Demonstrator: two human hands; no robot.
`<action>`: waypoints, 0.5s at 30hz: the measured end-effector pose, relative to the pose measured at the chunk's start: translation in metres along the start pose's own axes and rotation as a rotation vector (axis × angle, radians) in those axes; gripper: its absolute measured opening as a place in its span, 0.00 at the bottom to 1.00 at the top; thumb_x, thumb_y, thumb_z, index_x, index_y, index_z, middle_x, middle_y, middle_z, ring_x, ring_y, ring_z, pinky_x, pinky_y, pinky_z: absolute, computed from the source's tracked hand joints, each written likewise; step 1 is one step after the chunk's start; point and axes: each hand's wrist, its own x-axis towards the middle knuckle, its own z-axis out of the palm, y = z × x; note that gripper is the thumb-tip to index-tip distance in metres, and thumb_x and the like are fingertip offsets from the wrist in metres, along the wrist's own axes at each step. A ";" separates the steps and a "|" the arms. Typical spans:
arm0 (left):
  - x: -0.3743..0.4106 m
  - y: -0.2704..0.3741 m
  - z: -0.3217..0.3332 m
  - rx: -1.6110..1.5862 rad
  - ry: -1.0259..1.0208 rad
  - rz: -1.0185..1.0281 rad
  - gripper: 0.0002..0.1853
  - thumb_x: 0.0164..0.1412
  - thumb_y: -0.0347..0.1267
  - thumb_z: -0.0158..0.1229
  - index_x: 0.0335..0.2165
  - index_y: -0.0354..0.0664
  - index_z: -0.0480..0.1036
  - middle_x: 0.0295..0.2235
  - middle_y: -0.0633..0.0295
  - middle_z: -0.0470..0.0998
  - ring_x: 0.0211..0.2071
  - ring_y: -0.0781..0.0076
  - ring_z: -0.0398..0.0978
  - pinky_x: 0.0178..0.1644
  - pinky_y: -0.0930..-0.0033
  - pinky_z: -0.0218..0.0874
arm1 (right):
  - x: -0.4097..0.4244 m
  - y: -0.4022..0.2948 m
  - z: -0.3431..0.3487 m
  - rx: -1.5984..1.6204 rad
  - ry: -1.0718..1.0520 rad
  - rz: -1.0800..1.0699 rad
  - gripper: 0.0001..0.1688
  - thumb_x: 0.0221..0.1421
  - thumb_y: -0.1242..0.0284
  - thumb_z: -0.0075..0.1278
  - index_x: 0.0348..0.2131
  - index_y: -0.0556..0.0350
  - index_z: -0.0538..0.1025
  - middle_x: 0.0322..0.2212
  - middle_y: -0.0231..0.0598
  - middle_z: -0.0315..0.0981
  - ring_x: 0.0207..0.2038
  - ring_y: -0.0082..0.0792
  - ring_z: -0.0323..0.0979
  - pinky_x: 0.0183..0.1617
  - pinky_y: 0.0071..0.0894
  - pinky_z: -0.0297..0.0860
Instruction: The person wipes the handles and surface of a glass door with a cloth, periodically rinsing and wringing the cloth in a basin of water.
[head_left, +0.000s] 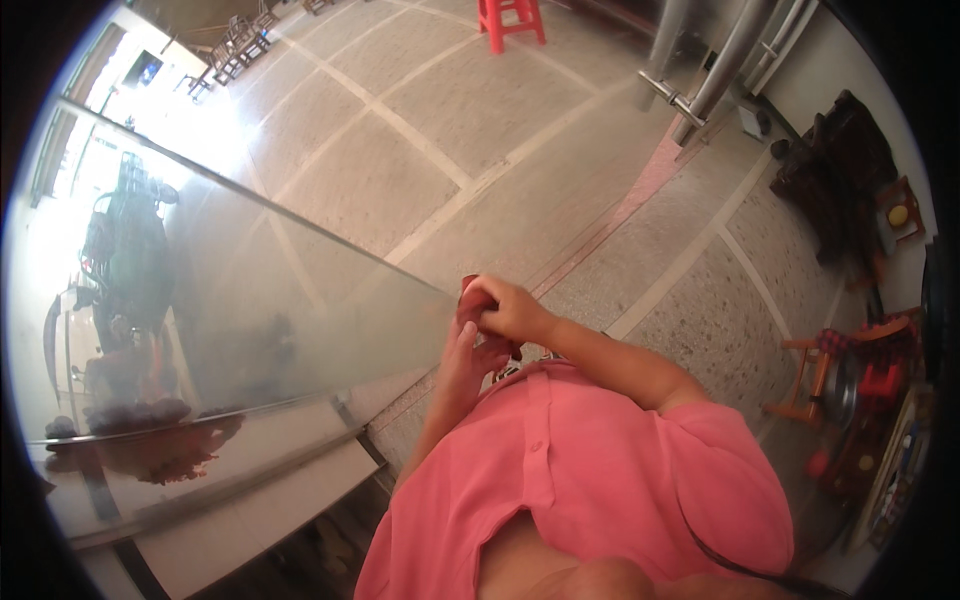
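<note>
Both of my hands meet in front of my waist, beside the edge of a glass panel. My right hand is closed around a reddish-brown item, perhaps a folded cloth, whose upper end shows above the fingers. Just below and to the left, my left hand is raised against the underside of it with the thumb up. Whether its fingers grip the item is hidden. A small dark bit shows under the right hand.
A steel door handle stands at upper right, and a red plastic stool at the top. Behind the glass is a motorcycle. A low ledge runs at lower left. Dark carved furniture and a wooden chair line the right.
</note>
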 end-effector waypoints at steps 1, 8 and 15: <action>0.004 -0.008 -0.010 -0.012 -0.027 0.029 0.25 0.61 0.44 0.43 0.53 0.46 0.55 0.45 0.61 0.67 0.39 0.69 0.70 0.35 0.70 0.63 | -0.002 0.004 0.008 -0.222 -0.047 -0.244 0.15 0.48 0.75 0.51 0.38 0.57 0.70 0.29 0.35 0.73 0.32 0.26 0.72 0.35 0.23 0.68; 0.007 -0.024 -0.045 -0.184 0.271 0.112 0.21 0.59 0.44 0.44 0.49 0.49 0.61 0.40 0.69 0.72 0.39 0.71 0.71 0.31 0.76 0.56 | 0.027 -0.016 -0.017 0.240 0.223 0.175 0.10 0.53 0.69 0.47 0.28 0.59 0.73 0.22 0.32 0.71 0.24 0.20 0.69 0.27 0.18 0.65; 0.002 -0.012 -0.044 -0.260 0.359 0.189 0.20 0.57 0.40 0.50 0.48 0.54 0.61 0.42 0.74 0.70 0.38 0.79 0.69 0.33 0.76 0.56 | 0.050 -0.026 -0.023 -0.050 0.403 0.079 0.15 0.52 0.65 0.47 0.20 0.58 0.72 0.12 0.33 0.67 0.15 0.23 0.66 0.20 0.24 0.63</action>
